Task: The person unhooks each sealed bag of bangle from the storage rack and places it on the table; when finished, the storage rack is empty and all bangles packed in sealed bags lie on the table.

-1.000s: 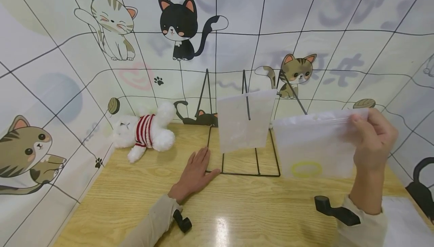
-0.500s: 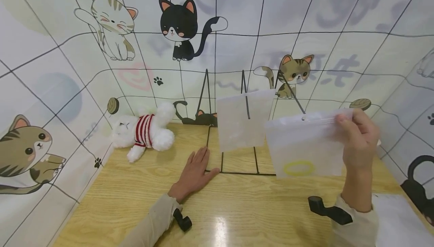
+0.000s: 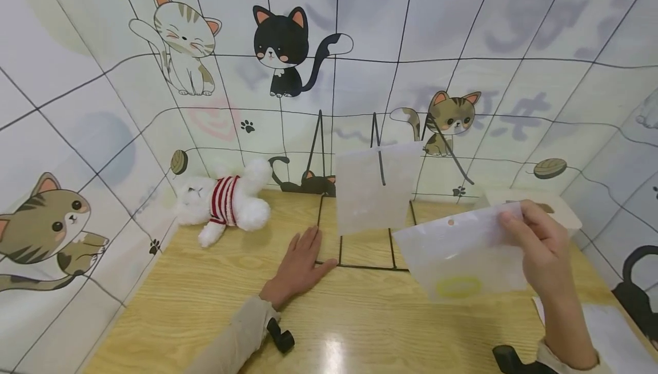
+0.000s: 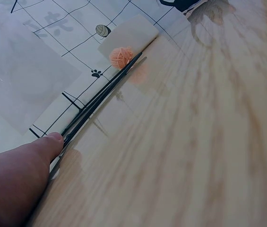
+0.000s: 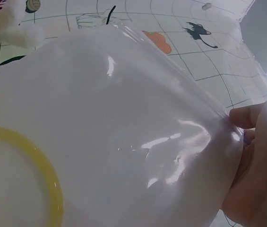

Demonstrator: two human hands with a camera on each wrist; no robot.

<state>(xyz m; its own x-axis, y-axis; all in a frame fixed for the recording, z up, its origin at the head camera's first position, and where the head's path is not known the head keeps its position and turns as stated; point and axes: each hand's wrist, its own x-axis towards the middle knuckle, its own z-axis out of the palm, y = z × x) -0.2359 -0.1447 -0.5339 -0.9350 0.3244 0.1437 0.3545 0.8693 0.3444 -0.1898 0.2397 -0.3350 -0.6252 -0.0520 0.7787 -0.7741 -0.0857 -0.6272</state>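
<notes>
My right hand (image 3: 542,248) pinches the upper right corner of a translucent plastic bag (image 3: 488,254). A yellow ring (image 3: 458,287) shows through the bag's lower part, and a small hole is near its top edge. The bag tilts down to the left, below and apart from the right prong of a black wire rack (image 3: 367,267). On the rack's middle prong hangs a similar bag (image 3: 377,202). With straight fingers, my left hand (image 3: 298,268) rests at the rack's front left corner; in the left wrist view its thumb (image 4: 53,142) touches the black wire.
A white plush toy (image 3: 223,202) in a red-striped top lies at the back left. A pale box (image 3: 570,214) stands behind my right hand. White sheets (image 3: 612,328) lie at the right. The left wrist view shows an orange yarn ball (image 4: 121,57) near the box.
The held bag first moved left until its hole met the right prong's tip. Now it has dropped and tilted, apart from the prong. My left hand stays on the rack.
</notes>
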